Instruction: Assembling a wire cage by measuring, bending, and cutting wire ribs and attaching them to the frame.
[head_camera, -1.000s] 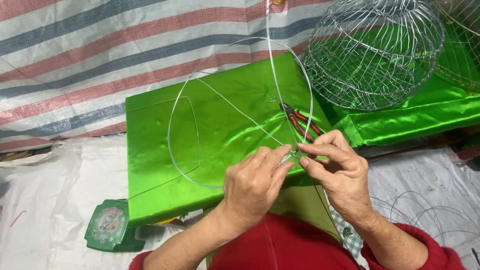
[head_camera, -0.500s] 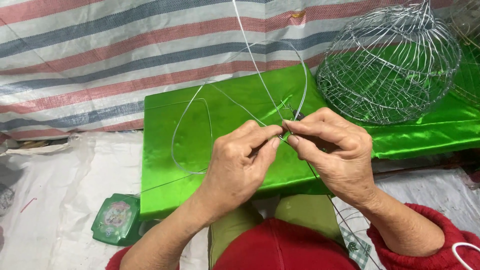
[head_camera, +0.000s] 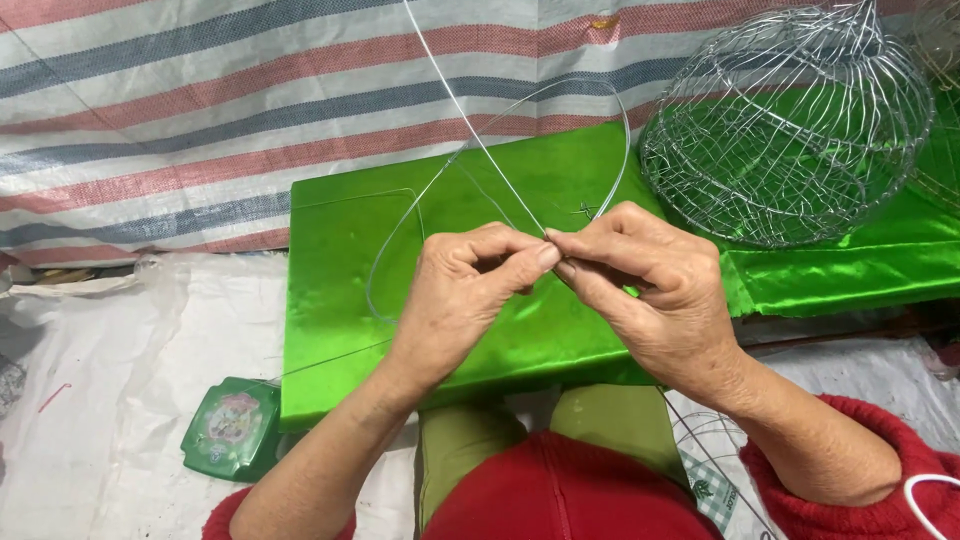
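Two hands (head_camera: 560, 290) pinching wire (head_camera: 470, 130); wire basket (head_camera: 790, 130) seemingly empty.

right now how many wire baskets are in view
2. One domed wire basket sits whole on the green cloth at upper right; a second is cut off by the right edge behind it. More may lie outside the view.

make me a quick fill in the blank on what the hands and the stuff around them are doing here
1. The left hand and right hand pinch a thin silver ____ between their fingertips.
2. The domed wire cage rests on shiny cloth coloured ____.
3. The small green square tin lies on the white floor sheet, to the person's ____.
4. Both sleeves are ____.

Missing words: wire; green; left; red
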